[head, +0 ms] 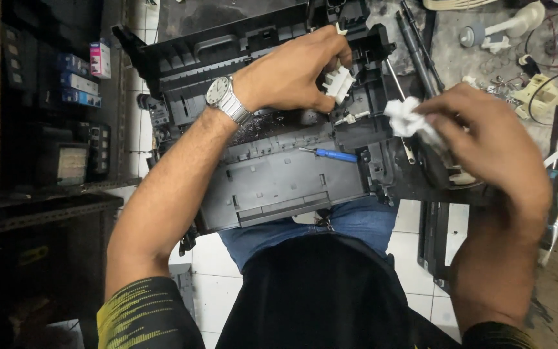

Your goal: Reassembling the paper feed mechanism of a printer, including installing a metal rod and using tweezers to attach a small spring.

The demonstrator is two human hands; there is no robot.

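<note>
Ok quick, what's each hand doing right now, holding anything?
Left hand: closed on a small white plastic part.
Right hand: closed on a crumpled white tissue.

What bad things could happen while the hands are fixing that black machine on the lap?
The black machine shell rests on the person's knees, partly off the bench, so it might slip. The small white plastic part pinched in the left hand could drop into the open shell. The blue screwdriver lies loose on the shell and may roll off. The right hand holds crumpled tissue.
</note>
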